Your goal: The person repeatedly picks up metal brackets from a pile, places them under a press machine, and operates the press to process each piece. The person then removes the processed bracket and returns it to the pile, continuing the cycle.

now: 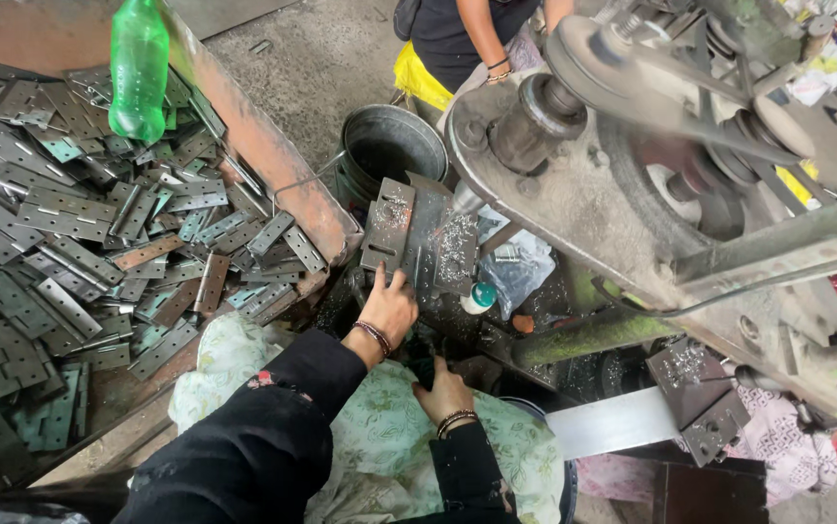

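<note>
My left hand [389,306] reaches forward from a black sleeve and grips the lower edge of a dark metal hinge plate [418,233]. The plate lies open on the machine bed and is dusted with shiny metal chips. My right hand [443,393] is lower and closer to me, at the edge of my green patterned lap cloth [379,437]. Its fingers curl down into a dark gap under the machine, and what they touch is hidden. Both wrists wear beaded bracelets.
A rusty tray [273,155] on the left holds several grey hinge plates [79,252] and a green plastic bottle [139,68]. A metal bucket [394,146] stands behind. A belt-driven flywheel machine [651,126] fills the right. Another person [467,39] stands at the top. More hinge plates [695,393] lie at the right.
</note>
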